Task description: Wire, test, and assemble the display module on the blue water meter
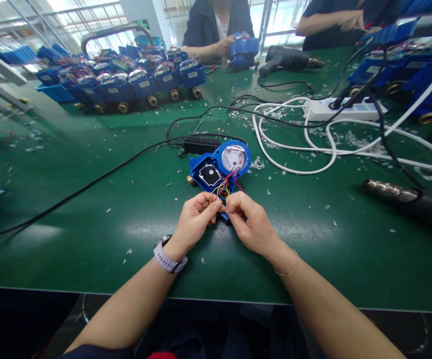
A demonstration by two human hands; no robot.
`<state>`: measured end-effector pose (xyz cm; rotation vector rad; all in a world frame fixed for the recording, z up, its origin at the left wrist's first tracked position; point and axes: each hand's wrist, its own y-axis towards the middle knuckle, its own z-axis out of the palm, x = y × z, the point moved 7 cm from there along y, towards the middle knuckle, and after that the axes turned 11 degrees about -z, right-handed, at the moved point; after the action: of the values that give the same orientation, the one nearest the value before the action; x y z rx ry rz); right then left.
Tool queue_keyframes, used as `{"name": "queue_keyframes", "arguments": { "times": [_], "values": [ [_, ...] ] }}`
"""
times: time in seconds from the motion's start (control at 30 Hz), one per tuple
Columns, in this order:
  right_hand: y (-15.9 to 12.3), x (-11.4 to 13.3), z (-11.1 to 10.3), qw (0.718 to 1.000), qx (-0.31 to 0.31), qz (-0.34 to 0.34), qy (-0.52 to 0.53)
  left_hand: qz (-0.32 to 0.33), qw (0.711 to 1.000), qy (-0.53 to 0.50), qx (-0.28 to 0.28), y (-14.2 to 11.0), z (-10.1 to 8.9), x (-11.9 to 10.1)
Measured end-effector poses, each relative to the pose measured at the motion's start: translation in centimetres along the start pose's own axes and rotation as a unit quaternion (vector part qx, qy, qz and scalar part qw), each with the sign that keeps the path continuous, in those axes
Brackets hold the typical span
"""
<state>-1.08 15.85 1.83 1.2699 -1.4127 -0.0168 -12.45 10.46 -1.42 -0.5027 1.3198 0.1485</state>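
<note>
A blue water meter [217,164] lies on the green table, with a round dial under a clear cover and an open compartment beside it. Thin coloured wires [223,187] in red, yellow, white and black rise from the compartment's near side. My left hand [197,217] pinches wire ends at the meter's near edge. Close against it, my right hand [248,219] is also closed in a pinch on the wires. The fingertips nearly meet, and they hide exactly which strands each one grips. A brass fitting [191,180] sticks out on the meter's left.
Rows of blue water meters [141,82] stand at the back left, more at the right. A white power strip [345,109] with looping cables lies at right. One heat gun [406,197] rests near right, another [290,60] farther back. Plastic scraps litter the table [88,259]. Two people sit opposite.
</note>
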Motion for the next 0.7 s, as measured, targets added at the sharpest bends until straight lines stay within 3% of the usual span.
{"name": "queue_keyframes", "arguments": {
  "times": [0.37, 0.57, 0.7],
  "values": [
    [0.01, 0.03, -0.40, 1.000, -0.002, 0.005, -0.023, 0.000, 1.000, -0.008, -0.009, 0.27, -0.55, 0.27],
    [0.17, 0.56, -0.65, 0.998, 0.003, -0.026, -0.058, 0.004, 1.000, -0.013, -0.016, 0.21, -0.66, 0.11],
    [-0.14, -0.10, -0.97, 0.996, -0.003, 0.002, -0.090, 0.014, 1.000, -0.005, -0.028, 0.18, -0.87, -0.06]
  ]
}}
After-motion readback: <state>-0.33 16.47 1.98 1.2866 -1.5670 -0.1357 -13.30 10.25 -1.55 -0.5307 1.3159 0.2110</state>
